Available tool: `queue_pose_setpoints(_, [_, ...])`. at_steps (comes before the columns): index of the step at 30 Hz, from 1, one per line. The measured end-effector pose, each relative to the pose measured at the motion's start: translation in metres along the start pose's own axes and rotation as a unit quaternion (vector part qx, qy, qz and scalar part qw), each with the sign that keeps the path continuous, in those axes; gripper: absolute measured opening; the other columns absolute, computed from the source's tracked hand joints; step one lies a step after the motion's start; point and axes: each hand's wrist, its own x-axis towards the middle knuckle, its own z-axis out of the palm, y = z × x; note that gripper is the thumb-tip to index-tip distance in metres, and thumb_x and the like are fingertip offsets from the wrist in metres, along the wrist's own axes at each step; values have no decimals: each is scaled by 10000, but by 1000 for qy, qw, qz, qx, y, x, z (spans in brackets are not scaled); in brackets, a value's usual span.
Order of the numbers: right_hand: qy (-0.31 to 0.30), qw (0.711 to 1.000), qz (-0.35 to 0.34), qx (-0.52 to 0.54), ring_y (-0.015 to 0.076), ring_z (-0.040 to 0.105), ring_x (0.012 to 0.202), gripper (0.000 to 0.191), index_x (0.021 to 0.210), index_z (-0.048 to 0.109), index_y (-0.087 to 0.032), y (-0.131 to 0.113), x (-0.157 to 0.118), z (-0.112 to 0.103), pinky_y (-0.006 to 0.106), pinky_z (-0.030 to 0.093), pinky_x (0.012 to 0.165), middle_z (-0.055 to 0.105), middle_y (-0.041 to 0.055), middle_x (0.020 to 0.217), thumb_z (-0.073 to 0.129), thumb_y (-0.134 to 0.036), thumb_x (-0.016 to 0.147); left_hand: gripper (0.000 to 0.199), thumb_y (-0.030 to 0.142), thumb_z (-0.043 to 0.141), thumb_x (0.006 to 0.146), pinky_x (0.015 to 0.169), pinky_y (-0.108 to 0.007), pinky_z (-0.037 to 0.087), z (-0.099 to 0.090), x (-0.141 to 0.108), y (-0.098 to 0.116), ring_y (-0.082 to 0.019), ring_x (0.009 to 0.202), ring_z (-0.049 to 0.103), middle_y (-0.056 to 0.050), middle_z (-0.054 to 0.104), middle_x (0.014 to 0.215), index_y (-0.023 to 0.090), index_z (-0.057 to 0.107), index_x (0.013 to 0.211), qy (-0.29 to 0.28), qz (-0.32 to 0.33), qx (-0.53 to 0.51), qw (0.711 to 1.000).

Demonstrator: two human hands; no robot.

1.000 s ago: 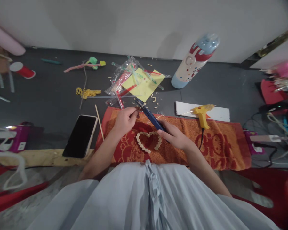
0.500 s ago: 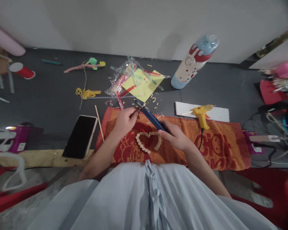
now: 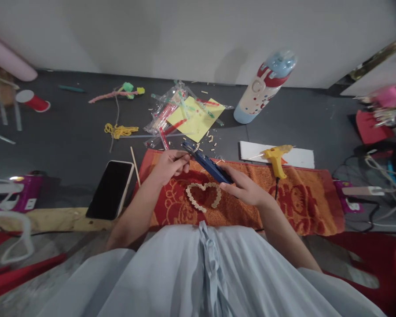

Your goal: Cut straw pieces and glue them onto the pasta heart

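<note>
My right hand (image 3: 241,185) is wrapped round the lower end of a long blue-handled hand tool (image 3: 211,167), whose metal head points up and to the left. Close by that head, my left hand (image 3: 172,166) is closed in a pinch; whatever is between the fingertips is too small to make out. Below both hands, a heart outline made of small pale stick pieces (image 3: 194,202) lies on the orange and red towel (image 3: 247,213). Its outline has a gap at the lower right. Several short cut pieces (image 3: 211,138) are scattered beyond the tool.
A yellow paper (image 3: 201,127) and plastic-wrapped sticks (image 3: 166,110) lie ahead. At the right, a yellow glue gun (image 3: 277,162) rests across a white board (image 3: 302,158). A bottle (image 3: 260,90) stands behind. Left are a phone (image 3: 110,189), a thin stick (image 3: 135,163) and yellow yarn (image 3: 120,130).
The blue-handled tool's head has shifted slightly left and down. My left hand has moved a little left, its fingers curled just below the tool's head. My right hand keeps its hold.
</note>
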Motion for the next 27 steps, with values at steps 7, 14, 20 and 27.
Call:
queue_pose_setpoints(7, [3,1000,17,8,264,619,950,566,1270,475,-119,2,0,4,404,486,846,650,140,1107,445,-552,907,410,567,688,719,454,-222,325,4,7,-9,-73,490,438,-11,604,667,170,593,763,47,97,85,991])
queue_pose_setpoints(14, [-4,1000,6,25,289,607,1050,597,1309,467,-124,5,-2,3,414,483,899,634,147,1190,456,-557,898,347,463,758,672,422,-211,301,3,7,-9,-53,441,370,54,454,569,184,576,769,20,81,9,996])
queue_pose_setpoints(20, [-25,999,-24,30,296,615,1069,614,1337,458,-134,7,-3,-4,422,495,911,634,150,1213,462,-562,896,334,355,813,590,391,-188,262,4,2,0,-25,423,328,67,468,578,170,609,779,11,52,-30,998])
queue_pose_setpoints(27, [29,999,6,-20,325,555,1201,633,1386,389,-146,5,-2,2,473,451,997,560,176,1341,459,-553,907,286,415,744,679,448,-203,368,10,5,-5,-72,462,484,4,610,583,153,631,687,134,131,86,979])
